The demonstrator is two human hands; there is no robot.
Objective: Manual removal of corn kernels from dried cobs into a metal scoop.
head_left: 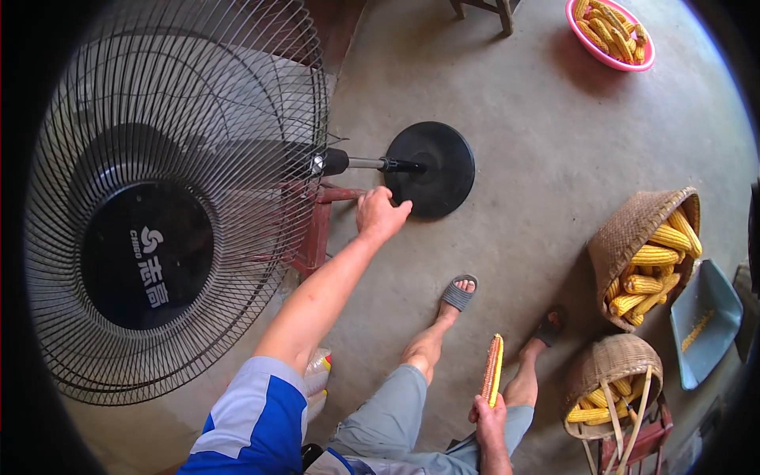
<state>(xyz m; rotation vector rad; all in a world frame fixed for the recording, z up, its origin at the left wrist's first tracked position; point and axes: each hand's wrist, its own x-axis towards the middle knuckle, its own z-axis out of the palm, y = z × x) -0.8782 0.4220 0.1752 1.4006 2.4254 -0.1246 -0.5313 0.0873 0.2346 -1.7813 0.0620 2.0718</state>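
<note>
My right hand [489, 418] grips the lower end of an upright corn cob [492, 370] above my lap. One side of the cob is bare and reddish; yellow kernels line the other. My left arm stretches forward, its hand [383, 214] at the end of a red wooden bar [340, 193], beside the fan's round black base [431, 169]. The left fingers are curled with the thumb sticking out. Whatever they may hold is hidden. A large standing fan [146, 253] fills the left side, with red wooden furniture [314, 237] partly behind its grille.
On the right are a tipped woven basket [625, 237] of corn, a smaller corn basket [621, 352] by a red wooden stool [653, 435], and a blue-grey dustpan [697, 356] with loose kernels. A pink basin [633, 66] of cobs lies far right, wooden legs [504, 16] at the back.
</note>
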